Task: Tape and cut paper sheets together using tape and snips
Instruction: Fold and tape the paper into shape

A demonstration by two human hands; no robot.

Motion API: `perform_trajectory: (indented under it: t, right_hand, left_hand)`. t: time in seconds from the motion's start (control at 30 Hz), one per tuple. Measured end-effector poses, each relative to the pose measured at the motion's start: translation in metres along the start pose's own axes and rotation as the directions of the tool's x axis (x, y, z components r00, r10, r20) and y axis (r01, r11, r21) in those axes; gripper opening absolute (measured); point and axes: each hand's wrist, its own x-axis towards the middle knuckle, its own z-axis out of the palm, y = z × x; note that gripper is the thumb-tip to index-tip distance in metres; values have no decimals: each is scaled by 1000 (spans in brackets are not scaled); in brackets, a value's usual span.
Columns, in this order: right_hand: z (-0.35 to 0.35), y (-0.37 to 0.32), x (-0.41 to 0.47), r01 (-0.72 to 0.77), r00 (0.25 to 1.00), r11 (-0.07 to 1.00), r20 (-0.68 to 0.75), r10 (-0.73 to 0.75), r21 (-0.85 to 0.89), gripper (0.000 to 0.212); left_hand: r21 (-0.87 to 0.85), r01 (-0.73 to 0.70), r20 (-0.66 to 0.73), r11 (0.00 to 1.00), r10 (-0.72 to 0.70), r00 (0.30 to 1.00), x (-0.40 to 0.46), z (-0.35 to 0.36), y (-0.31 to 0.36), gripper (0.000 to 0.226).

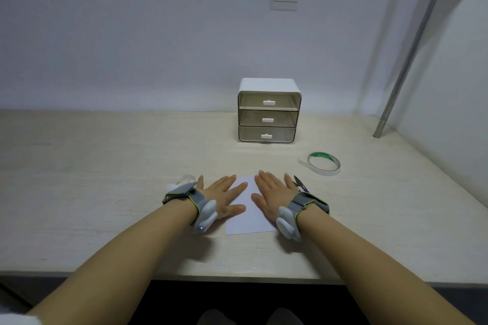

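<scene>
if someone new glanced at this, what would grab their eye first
Most likely the two bare hands, left hand and right hand, pressed flat side by side on a white paper sheet at the desk's near middle, each wrist wearing a grey strap. Next, the white three-drawer box against the back wall. To the right lie the tape roll and small snips beside the right hand.

Pale wooden desk (105, 155), white paper (250, 221), tape roll (324, 163) (loose end trailing), snips (300, 184), drawer unit (268, 113)
</scene>
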Motion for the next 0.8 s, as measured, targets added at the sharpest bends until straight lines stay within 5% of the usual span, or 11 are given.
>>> perform_trajectory:
  t: [0.3, 0.6, 0.73, 0.8]
  right_hand:
    - [2, 12, -27, 8, 1000, 999, 11, -8, -53, 62]
    - [2, 30, -49, 52, 999, 991, 11, -51, -122, 100]
    - [-14, 44, -49, 39, 999, 987, 0, -39, -153, 54]
    - [-25, 57, -43, -31, 997, 994, -78, 22, -107, 50]
  left_hand:
    - [-4, -28, 13, 1000, 28, 1000, -9, 1, -6, 111]
    - [-3, -27, 17, 1000, 27, 999, -15, -2, -1, 128]
    - [40, -41, 30, 998, 39, 999, -20, -8, -3, 134]
    - [45, -45, 39, 998, 43, 998, -16, -10, -5, 136]
